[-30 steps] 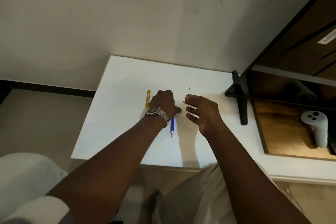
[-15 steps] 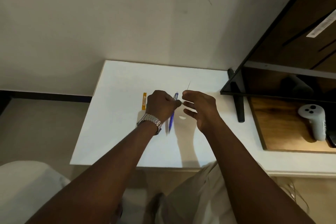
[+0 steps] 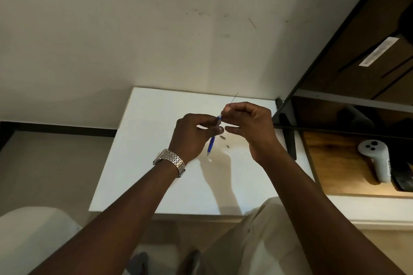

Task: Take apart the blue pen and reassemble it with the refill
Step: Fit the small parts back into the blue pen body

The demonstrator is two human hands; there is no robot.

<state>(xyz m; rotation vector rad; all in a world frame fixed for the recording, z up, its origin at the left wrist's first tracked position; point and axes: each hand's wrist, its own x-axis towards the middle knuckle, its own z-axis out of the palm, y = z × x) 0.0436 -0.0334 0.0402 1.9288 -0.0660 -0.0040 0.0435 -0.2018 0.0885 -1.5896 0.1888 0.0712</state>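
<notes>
My left hand (image 3: 192, 135) holds the blue pen (image 3: 212, 143) above the white table (image 3: 156, 174), tip pointing down toward me. My right hand (image 3: 248, 125) pinches the pen's top end between thumb and forefinger. A thin dark refill (image 3: 234, 97) sticks up past my right fingers. Two small dark parts (image 3: 222, 137) (image 3: 228, 146) lie on the table under my hands, and a small white piece (image 3: 209, 160) lies below the pen tip.
A black monitor (image 3: 357, 51) on its stand (image 3: 288, 131) rises at the right. A white controller (image 3: 375, 161) rests on a wooden board (image 3: 335, 174). The wall stands right behind the table. A silver watch (image 3: 171, 162) is on my left wrist.
My left hand has lifted the blue pen off the table and tilted it upright. My right hand has closed on its top end. The orange item by my left hand is out of sight.
</notes>
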